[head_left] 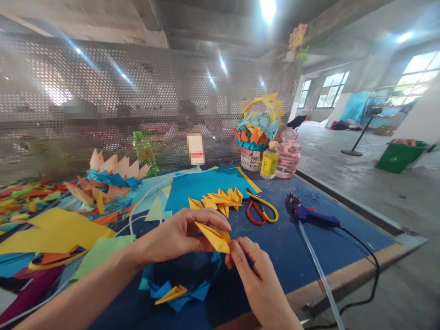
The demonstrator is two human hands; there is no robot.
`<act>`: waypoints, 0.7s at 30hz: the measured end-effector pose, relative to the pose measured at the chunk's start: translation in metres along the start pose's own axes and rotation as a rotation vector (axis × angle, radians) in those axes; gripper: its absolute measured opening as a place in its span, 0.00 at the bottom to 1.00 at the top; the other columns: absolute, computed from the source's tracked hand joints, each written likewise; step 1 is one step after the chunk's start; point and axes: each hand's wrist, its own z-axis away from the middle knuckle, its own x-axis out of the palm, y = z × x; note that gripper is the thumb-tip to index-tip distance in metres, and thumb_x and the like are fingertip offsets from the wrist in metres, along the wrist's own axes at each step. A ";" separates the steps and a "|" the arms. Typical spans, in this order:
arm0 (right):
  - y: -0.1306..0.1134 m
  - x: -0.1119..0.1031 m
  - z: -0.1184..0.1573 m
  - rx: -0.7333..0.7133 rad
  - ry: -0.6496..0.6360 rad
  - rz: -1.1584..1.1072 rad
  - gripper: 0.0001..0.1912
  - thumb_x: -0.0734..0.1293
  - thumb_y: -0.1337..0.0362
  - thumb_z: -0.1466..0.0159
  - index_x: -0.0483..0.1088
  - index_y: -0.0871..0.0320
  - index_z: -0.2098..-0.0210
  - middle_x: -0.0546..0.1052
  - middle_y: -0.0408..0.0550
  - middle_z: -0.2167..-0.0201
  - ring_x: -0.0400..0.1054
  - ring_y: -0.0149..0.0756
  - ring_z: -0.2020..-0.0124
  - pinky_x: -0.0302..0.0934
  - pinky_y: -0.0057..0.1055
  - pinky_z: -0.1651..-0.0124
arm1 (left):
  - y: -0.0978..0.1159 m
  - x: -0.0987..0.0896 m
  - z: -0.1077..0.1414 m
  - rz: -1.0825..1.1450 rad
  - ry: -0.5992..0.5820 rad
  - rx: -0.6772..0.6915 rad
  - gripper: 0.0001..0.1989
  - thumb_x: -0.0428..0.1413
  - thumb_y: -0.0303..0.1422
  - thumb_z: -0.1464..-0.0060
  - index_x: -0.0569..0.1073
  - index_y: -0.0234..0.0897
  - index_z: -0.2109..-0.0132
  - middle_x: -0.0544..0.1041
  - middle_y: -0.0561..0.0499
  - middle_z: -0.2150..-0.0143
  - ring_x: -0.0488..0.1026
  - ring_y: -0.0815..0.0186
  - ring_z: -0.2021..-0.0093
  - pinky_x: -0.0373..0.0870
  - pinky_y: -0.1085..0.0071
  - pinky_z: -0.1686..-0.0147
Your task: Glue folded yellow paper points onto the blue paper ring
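While the L hand grips a folded yellow paper piece btwn thumb & fingers, the R hand pinches its lower-right corner. Piece is held above a blue paper ring lying on the dark-blue table. To do this well, prob. best to press creases flat w/ fingertips, keep edges lined up & avoid bending the pointed end.

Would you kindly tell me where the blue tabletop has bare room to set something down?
One bare patch of tabletop lies between the right hand, the scissors and the hot glue gun; another lies between its black cord and the table's right edge. The left side is crowded with paper scraps.
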 end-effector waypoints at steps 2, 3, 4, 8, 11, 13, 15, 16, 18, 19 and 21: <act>0.000 0.000 0.001 -0.018 -0.022 -0.008 0.22 0.56 0.50 0.27 0.68 0.53 0.71 0.74 0.41 0.71 0.65 0.33 0.64 0.54 0.28 0.59 | 0.000 0.005 -0.001 0.020 0.033 0.022 0.06 0.64 0.29 0.46 0.83 0.42 0.59 0.81 0.51 0.59 0.77 0.65 0.58 0.72 0.73 0.54; 0.001 0.001 0.001 -0.029 -0.020 -0.007 0.21 0.55 0.51 0.27 0.69 0.53 0.70 0.74 0.41 0.70 0.66 0.33 0.64 0.54 0.28 0.58 | 0.001 0.007 -0.002 0.042 0.060 0.015 0.04 0.63 0.30 0.45 0.83 0.41 0.62 0.81 0.52 0.62 0.77 0.67 0.61 0.72 0.74 0.57; 0.001 0.001 0.001 -0.046 -0.001 0.000 0.21 0.55 0.52 0.26 0.69 0.53 0.69 0.74 0.40 0.70 0.66 0.33 0.64 0.53 0.28 0.57 | 0.001 0.009 -0.002 0.066 0.087 -0.008 0.03 0.63 0.30 0.45 0.83 0.40 0.63 0.81 0.52 0.64 0.77 0.67 0.63 0.73 0.74 0.59; -0.002 0.002 0.001 -0.165 0.125 0.124 0.14 0.57 0.57 0.26 0.70 0.52 0.64 0.76 0.39 0.65 0.66 0.32 0.63 0.52 0.30 0.55 | 0.001 0.014 -0.003 0.152 0.208 -0.165 0.03 0.64 0.32 0.48 0.84 0.41 0.65 0.84 0.52 0.66 0.77 0.68 0.66 0.72 0.76 0.62; -0.005 0.003 0.000 -0.257 0.191 0.270 0.08 0.61 0.62 0.29 0.71 0.53 0.63 0.77 0.40 0.65 0.67 0.35 0.61 0.51 0.32 0.53 | -0.001 0.017 -0.004 0.149 0.259 -0.246 0.06 0.66 0.35 0.51 0.84 0.40 0.64 0.84 0.52 0.66 0.76 0.69 0.68 0.71 0.77 0.64; -0.006 0.004 -0.002 -0.293 0.199 0.318 0.07 0.62 0.66 0.30 0.71 0.53 0.64 0.76 0.40 0.67 0.67 0.35 0.62 0.50 0.32 0.54 | -0.001 0.018 -0.004 0.133 0.266 -0.279 0.09 0.66 0.38 0.51 0.84 0.37 0.65 0.84 0.51 0.68 0.74 0.69 0.70 0.71 0.77 0.66; -0.006 0.004 -0.003 -0.308 0.186 0.315 0.09 0.61 0.68 0.29 0.71 0.53 0.65 0.76 0.39 0.68 0.67 0.34 0.64 0.51 0.32 0.55 | 0.000 0.019 -0.004 0.137 0.271 -0.301 0.12 0.66 0.41 0.51 0.83 0.35 0.65 0.82 0.51 0.69 0.74 0.70 0.71 0.70 0.77 0.68; -0.007 0.004 -0.003 -0.307 0.177 0.307 0.10 0.61 0.68 0.29 0.70 0.53 0.65 0.76 0.39 0.69 0.67 0.34 0.64 0.51 0.32 0.55 | 0.001 0.019 -0.004 0.144 0.272 -0.307 0.13 0.65 0.42 0.50 0.82 0.35 0.65 0.82 0.51 0.69 0.74 0.69 0.71 0.70 0.76 0.69; -0.008 0.004 -0.003 -0.292 0.163 0.294 0.10 0.60 0.67 0.29 0.70 0.53 0.66 0.75 0.40 0.69 0.67 0.34 0.64 0.52 0.31 0.56 | 0.003 0.019 -0.004 0.159 0.268 -0.313 0.14 0.64 0.43 0.48 0.81 0.35 0.64 0.82 0.50 0.67 0.75 0.67 0.69 0.70 0.75 0.69; -0.008 0.003 -0.003 -0.280 0.153 0.288 0.10 0.60 0.66 0.29 0.69 0.53 0.66 0.76 0.40 0.68 0.67 0.34 0.64 0.52 0.31 0.56 | 0.004 0.019 -0.004 0.161 0.264 -0.318 0.14 0.63 0.43 0.48 0.81 0.35 0.63 0.82 0.50 0.66 0.75 0.66 0.68 0.70 0.75 0.69; -0.009 0.003 -0.003 -0.253 0.130 0.267 0.10 0.60 0.66 0.28 0.69 0.54 0.66 0.76 0.41 0.67 0.67 0.34 0.64 0.52 0.32 0.55 | 0.004 0.019 -0.004 0.151 0.264 -0.320 0.15 0.63 0.43 0.48 0.81 0.35 0.64 0.81 0.49 0.66 0.75 0.65 0.67 0.70 0.74 0.67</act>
